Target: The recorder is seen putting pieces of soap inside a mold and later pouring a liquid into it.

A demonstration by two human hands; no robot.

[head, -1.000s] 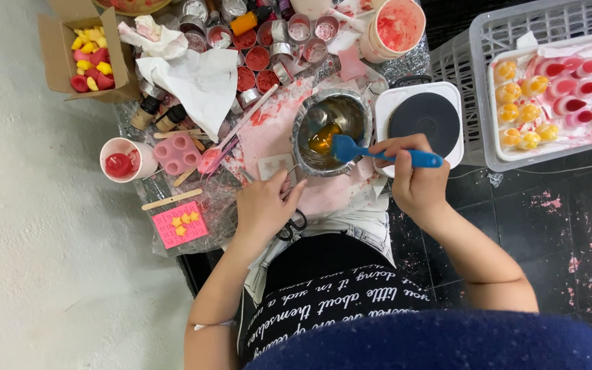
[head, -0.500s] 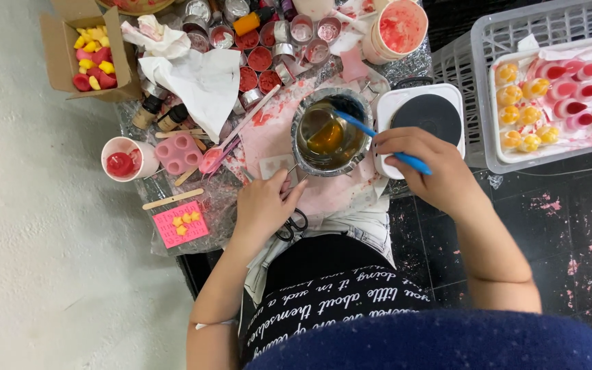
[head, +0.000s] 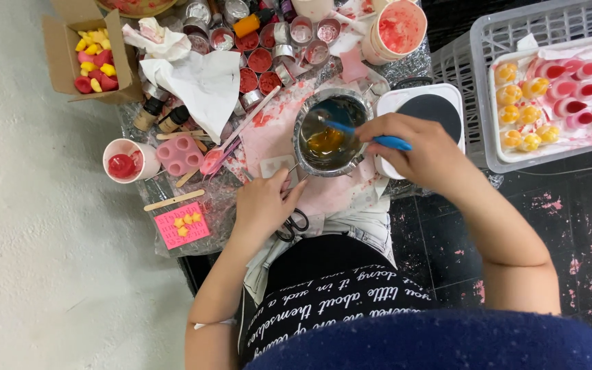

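- The right hand (head: 427,152) is closed round the handle of a blue spatula (head: 371,137), fingers curled over it; the blade end dips into a metal bowl (head: 329,133).
- The spatula is slim and bright blue, lying slantwise across the bowl's rim from right to upper left.
- The bowl is round and shiny, holding a dark amber liquid with an orange patch at the middle; it sits on the stained table cover between both hands, just left of a white hotplate (head: 425,109) with a black disc.
- The left hand (head: 263,203) rests flat, fingers loosely spread, holding nothing, fingertips just beside the bowl's lower left rim.
- Black-handled scissors (head: 292,225) lie right beside that hand.
- Further left sit a pink silicone mould (head: 179,155) and a white cup of red liquid (head: 126,162).
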